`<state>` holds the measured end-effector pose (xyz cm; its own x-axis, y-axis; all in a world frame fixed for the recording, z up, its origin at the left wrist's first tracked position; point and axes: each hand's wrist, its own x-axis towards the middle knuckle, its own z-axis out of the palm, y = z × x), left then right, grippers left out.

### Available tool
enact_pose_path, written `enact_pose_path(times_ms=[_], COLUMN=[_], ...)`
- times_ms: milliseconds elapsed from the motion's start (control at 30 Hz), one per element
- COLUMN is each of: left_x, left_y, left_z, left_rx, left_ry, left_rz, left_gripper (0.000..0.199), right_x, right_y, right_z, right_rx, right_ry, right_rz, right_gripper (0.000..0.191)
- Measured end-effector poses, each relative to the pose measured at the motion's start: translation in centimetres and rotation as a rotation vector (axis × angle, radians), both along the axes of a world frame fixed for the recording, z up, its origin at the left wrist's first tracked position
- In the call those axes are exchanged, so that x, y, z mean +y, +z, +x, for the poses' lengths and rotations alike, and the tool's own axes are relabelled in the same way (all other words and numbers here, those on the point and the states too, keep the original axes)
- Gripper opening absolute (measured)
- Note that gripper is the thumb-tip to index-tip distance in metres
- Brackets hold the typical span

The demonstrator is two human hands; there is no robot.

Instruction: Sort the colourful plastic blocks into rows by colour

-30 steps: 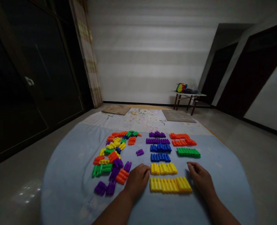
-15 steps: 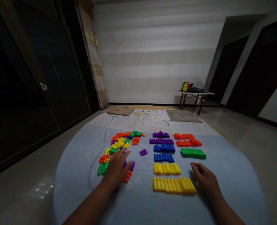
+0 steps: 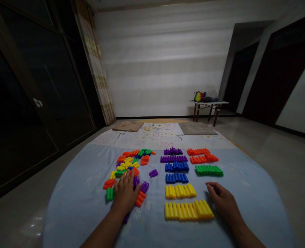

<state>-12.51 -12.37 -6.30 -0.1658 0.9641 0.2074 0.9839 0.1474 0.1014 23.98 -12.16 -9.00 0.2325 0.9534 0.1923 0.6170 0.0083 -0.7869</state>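
First: Where do the coloured pieces lie from your hands?

Second: A mixed pile of tube-shaped plastic pieces (image 3: 128,161) spreads over the left half of the counter (image 3: 72,206), its nearer part beneath your left hand (image 3: 125,195). Your right hand (image 3: 222,198) is well apart from the pile, toward the counter's right edge, just beside the nearest yellow row (image 3: 188,210).

First: How do the pieces by your left thumb lie?

Second: A purple piece (image 3: 144,187) lies just beside it, on the side of the counter's right edge, its long axis slanting from near left to far right. An orange piece (image 3: 140,198) is closer to the counter's near edge.

First: And your grip?

Second: Your left fingers are spread, palm down, thumb apart, seemingly touching the pile; anything under the palm is hidden. Your right fingers curl loosely, showing nothing held; whether the tips meet is unclear.
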Motion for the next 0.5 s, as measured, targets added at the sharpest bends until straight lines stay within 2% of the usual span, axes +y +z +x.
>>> enact_pose_path(times_ms=[133,267,400,500], left_x=[1.7,4.1,8.1,11.8], left_y=[0.8,3.6,6.2,6.3], left_z=[1.5,2.6,3.9,5.4], left_rx=[0.006,0.067,0.096,0.088], left_ry=[0.01,-0.003,-0.098,-0.176], left_rz=[-0.04,-0.01,-0.024,-0.031], left_gripper=[0.062,0.057,0.047,0.042], right_x=[0.1,0.1,0.1,0.1], right_y=[0.0,-0.1,-0.2,-0.1], right_z=[0.0,-0.1,-0.3,-0.5], right_rx=[0.021,0.03,0.071,0.116], right_ry=[-0.001,0.0,0.014,0.023], right_rz=[-0.002,0.003,0.007,-0.013], right_gripper=[0.042,0.043,0.044,0.043])
